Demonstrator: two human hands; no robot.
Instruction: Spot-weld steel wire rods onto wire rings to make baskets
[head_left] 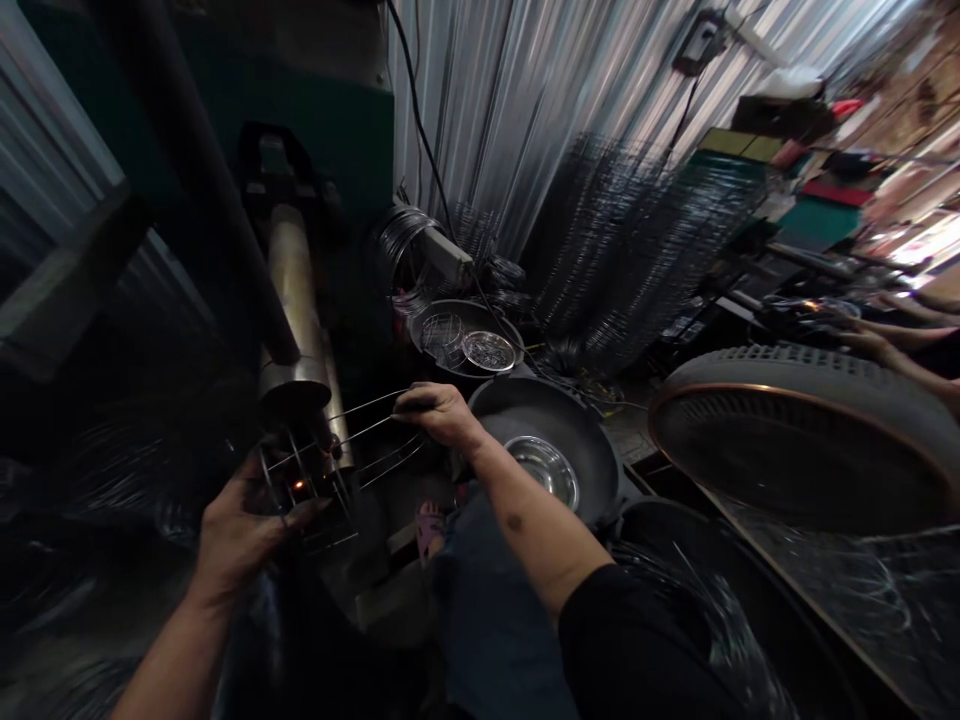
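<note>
A frame of thin metal wires [367, 430] lies across the lower ends of a welding machine's thick metal arms [296, 290]. My left hand [244, 525] grips its near left end, thumb and fingers around the wires. At its far right end, my right hand [442, 410] pinches the long wires between thumb and fingers. Small orange glows show among the wires, close to the dark electrode tip [332, 440]. The parts of the frame beneath the machine are dim and partly hidden.
A black basin [480, 312] holds a round wire rack and a dish of small metal pieces [489, 350]. Nearer, a steel bowl [544, 470] sits in another black basin [600, 450]. A large fan [802, 440] stands right, before a co-worker's hand [874, 345]. Stacked wire racks [630, 240] line the wall.
</note>
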